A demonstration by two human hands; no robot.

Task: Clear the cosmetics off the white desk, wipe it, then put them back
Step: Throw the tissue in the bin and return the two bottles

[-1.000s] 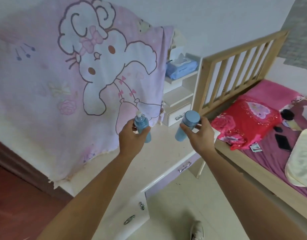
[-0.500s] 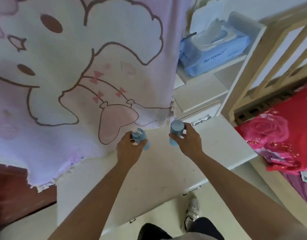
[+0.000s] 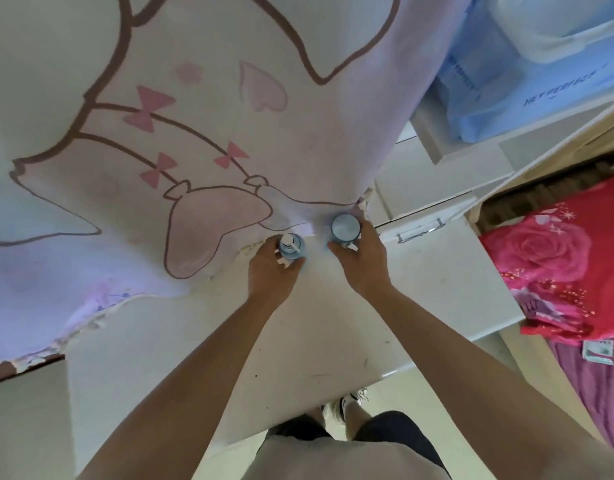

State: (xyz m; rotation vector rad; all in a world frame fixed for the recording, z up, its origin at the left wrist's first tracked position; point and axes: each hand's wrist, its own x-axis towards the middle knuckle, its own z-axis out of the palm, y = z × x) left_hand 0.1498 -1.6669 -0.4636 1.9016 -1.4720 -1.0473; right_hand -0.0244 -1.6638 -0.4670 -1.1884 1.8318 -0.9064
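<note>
Tabletop (image 3: 309,341), white with a few dark scuff marks, fills the middle of the view from straight above. Both arms reach across it toward twelve o'clock.

The left hand (image 3: 271,271) has its fingers and thumb curled round a blue pump bottle (image 3: 291,249). The bottle is upright, so only its white pump head and shoulders show. At its three o'clock, close by but apart, the right hand (image 3: 361,261) wraps a blue capped bottle (image 3: 345,227), also upright, with its round pale lid facing the camera. Both bottles are at the far edge of the tabletop, right against the hem of the blanket (image 3: 194,133). The hands hide their bases, so it cannot be told whether they rest on the surface.

The blanket is pale pink with a brown-outlined cartoon figure and small pink bows. It hangs down over everything from nine to twelve o'clock, and its frayed lower edge lies on the tabletop.

At one o'clock a white shelf (image 3: 447,150) carries a blue pack of wipes (image 3: 506,84). Below the shelf is a drawer (image 3: 427,221) with a metal handle.

At three o'clock a red cushion (image 3: 548,258) printed with roses lies on the bed (image 3: 607,393), which has a purple sheet.

At six o'clock, past the near edge of the tabletop, a shoe (image 3: 343,405) shows on the pale floor, with dark shorts below it.
</note>
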